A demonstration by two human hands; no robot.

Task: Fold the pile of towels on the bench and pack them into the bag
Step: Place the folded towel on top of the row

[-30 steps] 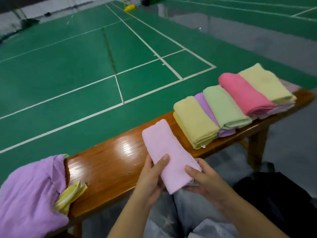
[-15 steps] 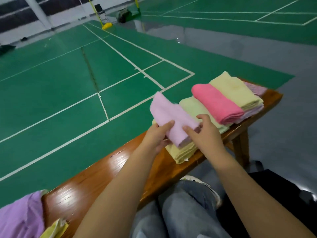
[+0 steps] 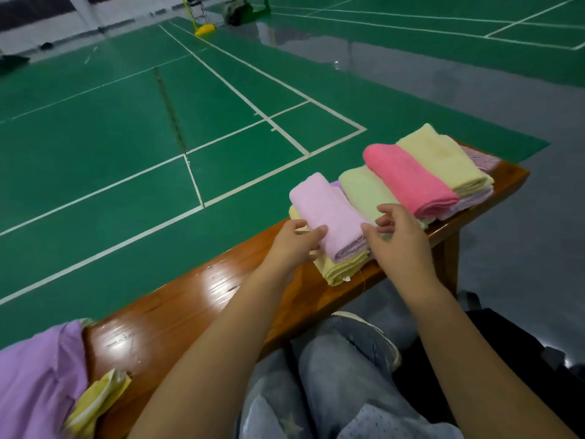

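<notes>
The folded pink towel [image 3: 329, 217] lies on the yellow towel [image 3: 340, 269] on the tabletop [image 3: 196, 299], long axis running 11 to 5 o'clock. My left hand [image 3: 292, 245] and right hand [image 3: 399, 236] flank its near end, fingers loose, gripping nothing; the left thumb touches it.

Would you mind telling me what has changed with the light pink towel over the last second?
Both hands carried the light pink towel from the bare bench to the folded row and laid it on the yellow towel. The left hand and right hand have released it. The other folded towels and the unfolded pile stayed put.
</notes>
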